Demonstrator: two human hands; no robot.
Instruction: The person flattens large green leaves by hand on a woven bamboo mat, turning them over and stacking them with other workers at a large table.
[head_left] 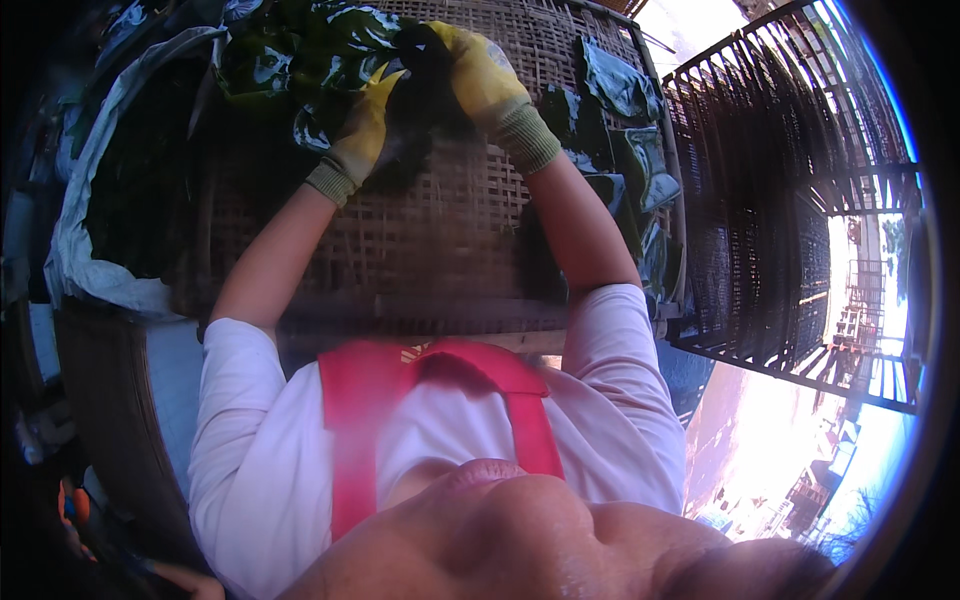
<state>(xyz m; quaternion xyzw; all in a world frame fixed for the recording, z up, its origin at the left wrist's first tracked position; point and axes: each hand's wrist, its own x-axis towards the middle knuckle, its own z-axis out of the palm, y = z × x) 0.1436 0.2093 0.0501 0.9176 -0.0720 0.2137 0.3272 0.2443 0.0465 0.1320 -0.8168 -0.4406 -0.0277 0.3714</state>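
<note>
Both my hands wear yellow work gloves with green knitted cuffs, and both reach to the far part of a woven bamboo mat (pixel 440 215). Between them hangs a dark, wet leafy sheet (pixel 418 95), seaweed-like and mostly in shadow. My right hand (pixel 484 75) curls its fingers over the sheet's far right edge. On its left side, my left hand (pixel 368 125) pinches it between thumb and fingers; the fingertips are partly lost in the dark. A glossy dark green heap (pixel 290 65) of similar leaves lies just beyond my left hand.
More dark green sheets (pixel 620 85) lie along the mat's right edge. At left stands a container lined with pale plastic sheeting (pixel 95 270), its inside dark. Slatted bamboo racks (pixel 750 200) rise on the right, with bright ground (pixel 755 440) below them.
</note>
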